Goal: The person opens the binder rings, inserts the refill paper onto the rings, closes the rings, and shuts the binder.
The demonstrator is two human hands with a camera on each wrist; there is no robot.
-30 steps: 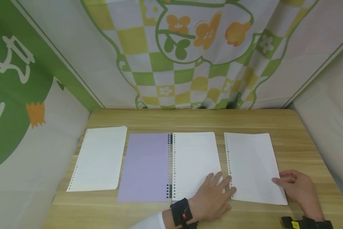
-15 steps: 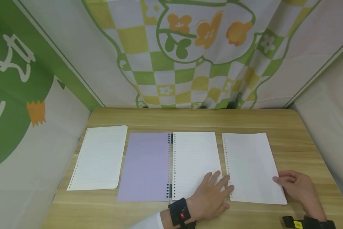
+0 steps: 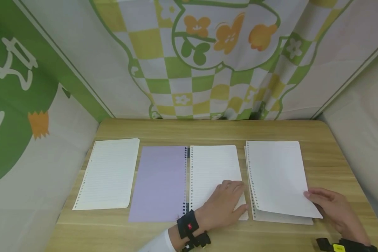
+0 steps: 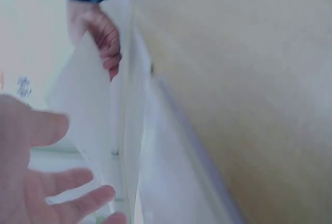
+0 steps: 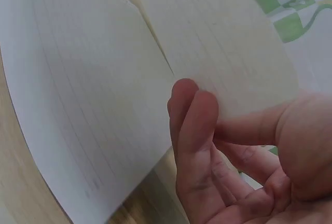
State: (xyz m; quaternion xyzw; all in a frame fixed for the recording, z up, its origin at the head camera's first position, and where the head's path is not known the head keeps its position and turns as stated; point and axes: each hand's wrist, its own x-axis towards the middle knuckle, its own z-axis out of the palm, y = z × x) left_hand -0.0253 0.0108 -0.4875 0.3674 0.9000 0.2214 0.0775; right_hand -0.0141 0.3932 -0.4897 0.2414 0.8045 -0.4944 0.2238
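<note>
Faces a green-yellow-white checked fabric curtain [image 3: 207, 80] across a light wood-grain table [image 3: 207, 131]. At right, pinches a white hole-punched paper sheet [image 3: 275, 171] in the right hand [image 3: 335, 208], above a mostly hidden second white sheet [image 3: 283, 218]. Holds the left hand [image 3: 221, 206], fingers apart, over a white ruled notebook page [image 3: 212, 168]; cannot tell if touching.

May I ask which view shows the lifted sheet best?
The head view, with the lifted sheet almost whole. The right wrist view shows only part, pinched by the right hand; the left wrist view shows it obliquely.
</note>
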